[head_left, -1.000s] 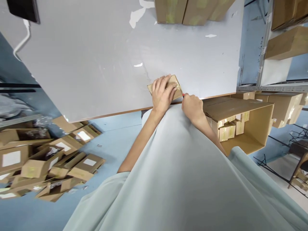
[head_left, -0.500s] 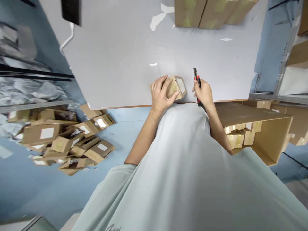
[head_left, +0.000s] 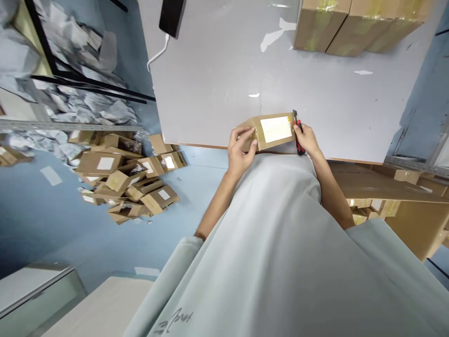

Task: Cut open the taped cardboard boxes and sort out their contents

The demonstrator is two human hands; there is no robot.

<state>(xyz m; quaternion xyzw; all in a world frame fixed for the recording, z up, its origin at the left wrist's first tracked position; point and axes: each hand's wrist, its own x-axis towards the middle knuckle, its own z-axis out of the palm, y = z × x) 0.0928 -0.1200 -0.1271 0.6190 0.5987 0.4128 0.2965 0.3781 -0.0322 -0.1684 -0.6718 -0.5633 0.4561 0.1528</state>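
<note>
A small cardboard box (head_left: pixel 258 135) with a white label on its upper face lies at the near edge of the grey-white table (head_left: pixel 210 84). My left hand (head_left: pixel 241 149) grips its left end, thumb on the near side and fingers over the far side. My right hand (head_left: pixel 307 140) is closed around a red and black box cutter (head_left: pixel 300 144), whose blade end points away from me. The cutter's tip and my right fingertips are at the box's right end; whether the blade touches the cardboard I cannot tell.
Several taped cartons (head_left: pixel 322 28) stand at the table's far right. A phone (head_left: pixel 171 18) on a white cable (head_left: pixel 159 51) lies far left. Opened boxes (head_left: pixel 129 180) are heaped on the floor at left. A large carton (head_left: pixel 414 224) holding small boxes stands at my right.
The small box has been turned so its labelled face shows upward. My right hand with the box cutter has come up against the box's right end. The camera view has swung left.
</note>
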